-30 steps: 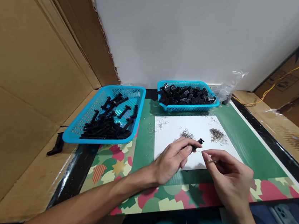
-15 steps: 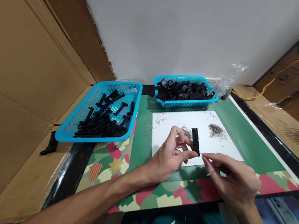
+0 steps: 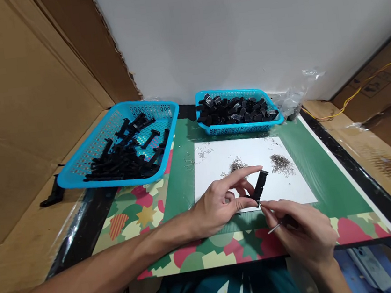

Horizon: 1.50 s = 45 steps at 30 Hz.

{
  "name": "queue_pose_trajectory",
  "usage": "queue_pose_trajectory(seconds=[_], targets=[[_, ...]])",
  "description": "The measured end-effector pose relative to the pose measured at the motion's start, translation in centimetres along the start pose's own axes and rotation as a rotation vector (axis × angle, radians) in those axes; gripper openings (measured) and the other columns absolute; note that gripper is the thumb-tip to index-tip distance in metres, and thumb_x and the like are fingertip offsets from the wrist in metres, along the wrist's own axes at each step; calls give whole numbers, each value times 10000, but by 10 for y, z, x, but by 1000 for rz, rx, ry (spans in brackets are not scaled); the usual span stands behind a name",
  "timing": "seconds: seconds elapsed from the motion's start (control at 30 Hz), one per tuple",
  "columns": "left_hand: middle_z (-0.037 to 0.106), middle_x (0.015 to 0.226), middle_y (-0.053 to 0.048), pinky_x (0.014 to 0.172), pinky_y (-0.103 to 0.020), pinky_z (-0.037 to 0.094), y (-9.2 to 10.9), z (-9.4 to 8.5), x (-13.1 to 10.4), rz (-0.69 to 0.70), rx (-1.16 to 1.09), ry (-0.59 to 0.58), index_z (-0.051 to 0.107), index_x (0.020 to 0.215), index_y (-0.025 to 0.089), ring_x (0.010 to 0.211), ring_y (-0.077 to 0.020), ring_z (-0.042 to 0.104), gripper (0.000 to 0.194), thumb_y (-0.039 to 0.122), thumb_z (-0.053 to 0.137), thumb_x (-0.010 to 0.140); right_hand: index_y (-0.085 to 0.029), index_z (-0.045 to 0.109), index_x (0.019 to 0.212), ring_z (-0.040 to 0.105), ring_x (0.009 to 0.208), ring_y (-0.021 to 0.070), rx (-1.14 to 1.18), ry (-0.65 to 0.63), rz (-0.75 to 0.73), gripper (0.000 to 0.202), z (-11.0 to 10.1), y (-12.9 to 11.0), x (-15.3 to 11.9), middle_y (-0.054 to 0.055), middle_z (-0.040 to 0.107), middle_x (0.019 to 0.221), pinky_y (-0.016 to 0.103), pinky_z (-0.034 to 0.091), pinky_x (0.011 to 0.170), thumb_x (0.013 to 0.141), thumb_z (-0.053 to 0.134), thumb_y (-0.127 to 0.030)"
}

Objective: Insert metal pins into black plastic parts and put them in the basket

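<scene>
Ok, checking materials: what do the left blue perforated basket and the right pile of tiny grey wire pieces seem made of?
Blue basket: seemingly moulded plastic, satin, by its smooth rim and regular holes. Wire pieces: probably metal, dullish, from their thin grey outlines.

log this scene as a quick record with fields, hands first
left hand: left hand holding tilted black part
right hand: right hand holding thin metal rod, fingertips at the part's lower end
left basket: blue, larger, long black pieces
right basket: blue, smaller, short black pieces
white sheet: two main piles of tiny metal pieces
</scene>
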State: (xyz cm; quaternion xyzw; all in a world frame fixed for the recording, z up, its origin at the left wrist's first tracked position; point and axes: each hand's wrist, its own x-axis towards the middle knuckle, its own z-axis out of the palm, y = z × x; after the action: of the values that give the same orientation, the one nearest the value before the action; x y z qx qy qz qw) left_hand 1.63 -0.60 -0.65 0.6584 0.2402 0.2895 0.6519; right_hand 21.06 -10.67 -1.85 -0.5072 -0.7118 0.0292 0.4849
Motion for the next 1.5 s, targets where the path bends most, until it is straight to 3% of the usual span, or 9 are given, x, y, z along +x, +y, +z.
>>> queue_pose_trajectory(seconds=[0.2,0.5,0.87,1.1,1.33,1.5], targets=[[676,1017,-28,691,-211,511,-3,-1,-1,22,81,-14,580,1555,335,879,-146,616,609,316,765,975,-199,711,1050,617,514,97,-7,-129,-25,172,-9,-1,4,-41,695,689,226,476,527,966,682,-53],[750,1055,-41,808,-266,563,1,-2,0,91,233,-48,589,1558,297,811,-146,613,596,274,742,982,-198,677,1009,618,542,116,-34,-272,-64,150,-22,3,7,-27,684,694,246,440,537,1005,617,-61],[721,1013,-52,759,-244,553,-2,-3,0,152,269,-66,603,1548,295,869,-161,629,538,260,690,1018,-177,698,1007,522,538,111,-57,-306,-134,166,-23,5,17,-35,565,655,246,392,524,1058,561,-97],[686,1010,-33,726,-235,557,-1,-2,-1,23,86,-46,621,1526,319,794,-130,583,541,262,713,996,-192,734,1009,533,532,112,2,-255,-111,195,-19,7,21,-32,574,635,242,384,506,1040,567,-96],[615,993,-28,576,-188,555,-4,-3,0,-90,-180,-131,554,1577,332,701,-98,568,566,343,689,1027,-183,774,983,545,534,112,99,-249,-84,164,-16,13,26,-17,630,652,248,387,502,1003,641,-89],[612,966,-23,555,-189,573,0,-4,5,-114,-265,-100,557,1546,276,684,-98,595,589,395,738,998,-194,804,995,558,540,113,115,-227,-73,210,-13,12,30,-16,618,647,243,401,499,1012,620,-94]])
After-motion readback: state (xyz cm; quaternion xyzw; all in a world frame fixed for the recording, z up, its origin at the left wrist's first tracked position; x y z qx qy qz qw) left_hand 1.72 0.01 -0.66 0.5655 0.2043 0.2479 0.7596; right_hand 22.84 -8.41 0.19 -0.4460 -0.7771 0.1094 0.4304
